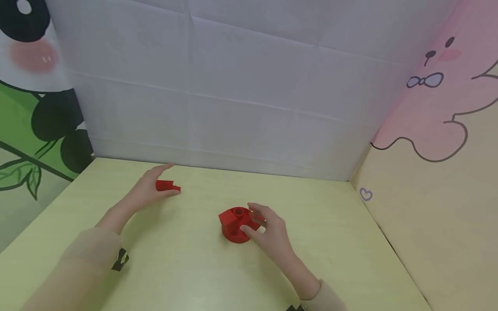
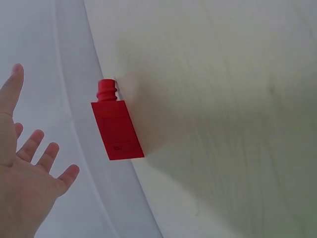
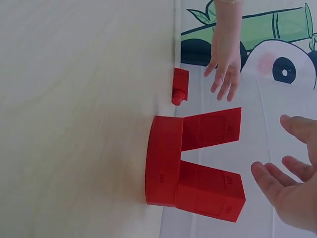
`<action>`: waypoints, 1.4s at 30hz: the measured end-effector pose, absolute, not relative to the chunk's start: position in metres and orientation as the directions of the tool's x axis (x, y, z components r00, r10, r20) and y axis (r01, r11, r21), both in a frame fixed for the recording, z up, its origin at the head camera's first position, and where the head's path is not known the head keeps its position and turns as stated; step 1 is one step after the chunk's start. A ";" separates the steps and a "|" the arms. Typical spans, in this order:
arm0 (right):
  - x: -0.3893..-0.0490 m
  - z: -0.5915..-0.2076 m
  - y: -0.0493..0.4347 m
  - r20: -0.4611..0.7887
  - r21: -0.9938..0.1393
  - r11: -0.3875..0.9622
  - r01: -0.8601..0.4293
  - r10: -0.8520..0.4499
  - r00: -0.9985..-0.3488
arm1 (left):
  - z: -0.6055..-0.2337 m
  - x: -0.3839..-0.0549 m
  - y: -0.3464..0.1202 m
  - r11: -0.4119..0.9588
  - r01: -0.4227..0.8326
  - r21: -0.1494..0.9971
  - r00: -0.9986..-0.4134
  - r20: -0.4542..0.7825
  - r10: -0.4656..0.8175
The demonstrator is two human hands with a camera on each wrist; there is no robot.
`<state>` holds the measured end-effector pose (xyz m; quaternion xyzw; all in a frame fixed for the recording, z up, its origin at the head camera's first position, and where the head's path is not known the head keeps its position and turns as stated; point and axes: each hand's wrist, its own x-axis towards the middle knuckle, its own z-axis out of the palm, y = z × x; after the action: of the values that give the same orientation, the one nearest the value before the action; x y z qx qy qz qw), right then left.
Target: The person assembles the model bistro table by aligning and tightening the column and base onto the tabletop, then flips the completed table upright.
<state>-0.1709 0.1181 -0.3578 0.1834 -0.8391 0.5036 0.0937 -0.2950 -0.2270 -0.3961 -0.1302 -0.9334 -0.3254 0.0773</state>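
Near the back of the table, my left hand (image 1: 145,188) is beside a small red block (image 1: 165,185), its fingers spread. The left wrist view shows this red block (image 2: 118,130) with a ribbed round peg at one end, apart from the outstretched fingers of the left hand (image 2: 32,183). Toward the middle stands a round red base (image 1: 235,236) with raised blocks and a short hollow post. My right hand (image 1: 272,231) is at its right side, thumb and fingers apart. In the right wrist view, a gap shows between the right hand (image 3: 292,191) and the base's raised blocks (image 3: 213,191).
A pale yellow tabletop (image 1: 186,268) lies under both pieces. Behind it rises a white creased sheet (image 1: 241,125). A panel with a panda drawing (image 1: 39,112) is at the left, and one with a pink bear (image 1: 435,112) at the right.
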 end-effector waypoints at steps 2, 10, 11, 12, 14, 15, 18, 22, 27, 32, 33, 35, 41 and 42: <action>-0.175 -0.367 0.115 0.305 -0.836 0.405 -0.370 -0.218 -0.927 | -0.399 -0.298 -0.234 0.757 0.291 0.585 -0.955 0.223 0.195; -0.191 -0.399 0.098 0.254 -0.867 0.378 -0.325 -0.225 -0.941 | -0.419 -0.310 -0.262 0.788 0.283 0.546 -0.959 0.172 0.226; -0.192 -0.401 0.096 0.256 -0.860 0.394 -0.325 -0.219 -0.942 | -0.421 -0.311 -0.265 0.792 0.279 0.543 -0.960 0.163 0.227; -0.193 -0.402 0.094 0.258 -0.850 0.414 -0.325 -0.211 -0.943 | -0.423 -0.312 -0.267 0.795 0.272 0.543 -0.962 0.150 0.226; -0.194 -0.404 0.091 0.258 -0.833 0.453 -0.319 -0.193 -0.947 | -0.426 -0.313 -0.271 0.795 0.258 0.548 -0.966 0.130 0.223; -0.194 -0.405 0.089 0.257 -0.824 0.472 -0.315 -0.183 -0.949 | -0.427 -0.313 -0.272 0.793 0.250 0.556 -0.968 0.120 0.220; -0.195 -0.404 0.084 0.266 -0.787 0.533 -0.311 -0.162 -0.950 | -0.429 -0.312 -0.276 0.786 0.225 0.576 -0.973 0.095 0.209; -0.195 -0.403 0.078 0.278 -0.712 0.634 -0.303 -0.143 -0.950 | -0.432 -0.313 -0.281 0.780 0.199 0.593 -0.978 0.075 0.193; -0.198 -0.404 0.074 0.286 -0.640 0.713 -0.287 -0.125 -0.950 | -0.436 -0.316 -0.283 0.780 0.194 0.595 -0.980 0.083 0.180; -0.199 -0.404 0.075 0.300 -0.623 0.722 -0.301 -0.135 -0.944 | -0.438 -0.319 -0.284 0.795 0.186 0.578 -0.982 0.094 0.161; -0.200 -0.403 0.075 0.298 -0.625 0.719 -0.303 -0.138 -0.944 | -0.438 -0.320 -0.284 0.798 0.182 0.575 -0.983 0.094 0.157; -0.201 -0.404 0.076 0.292 -0.629 0.715 -0.304 -0.145 -0.945 | -0.438 -0.320 -0.284 0.799 0.178 0.574 -0.984 0.090 0.154; -0.204 -0.405 0.084 0.269 -0.650 0.692 -0.314 -0.178 -0.947 | -0.434 -0.319 -0.283 0.794 0.148 0.590 -0.987 0.044 0.152; -0.204 -0.405 0.086 0.272 -0.650 0.686 -0.326 -0.191 -0.943 | -0.433 -0.319 -0.283 0.793 0.146 0.592 -0.987 0.039 0.153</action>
<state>-0.2042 0.0864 -0.4049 0.1414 -0.9136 0.3701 0.0914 -0.3192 -0.2828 -0.4334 -0.0791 -0.9467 -0.3121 -0.0054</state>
